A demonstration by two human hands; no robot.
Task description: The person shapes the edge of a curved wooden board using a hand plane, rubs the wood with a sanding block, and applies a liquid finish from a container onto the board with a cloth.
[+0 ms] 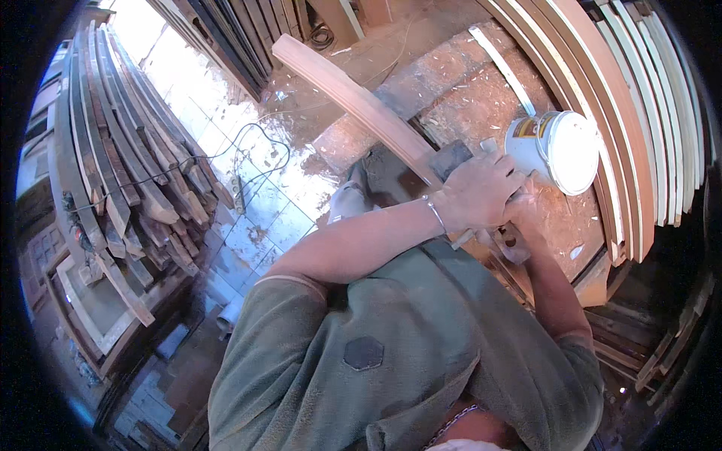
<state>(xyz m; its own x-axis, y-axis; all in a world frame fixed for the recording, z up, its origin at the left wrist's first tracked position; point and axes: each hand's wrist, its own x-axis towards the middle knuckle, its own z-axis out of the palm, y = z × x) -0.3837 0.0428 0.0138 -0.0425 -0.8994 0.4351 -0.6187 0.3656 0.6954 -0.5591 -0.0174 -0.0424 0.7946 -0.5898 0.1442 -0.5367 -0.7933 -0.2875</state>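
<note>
While the long curved wooden strip (353,98) runs from the upper middle of the frame down to the centre right, the left hand (481,192) is clamped over a dark block (450,159) pressed on it, likely to bear down on the wood. Right hand (519,225) sits beneath, mostly hidden; grip cannot be told. White bucket (556,146) lies tipped just right of the hands, within reach.

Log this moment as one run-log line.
left hand: pressing dark sanding block on curved wooden strip | right hand: mostly hidden beneath left | white bucket: beside hands
</note>
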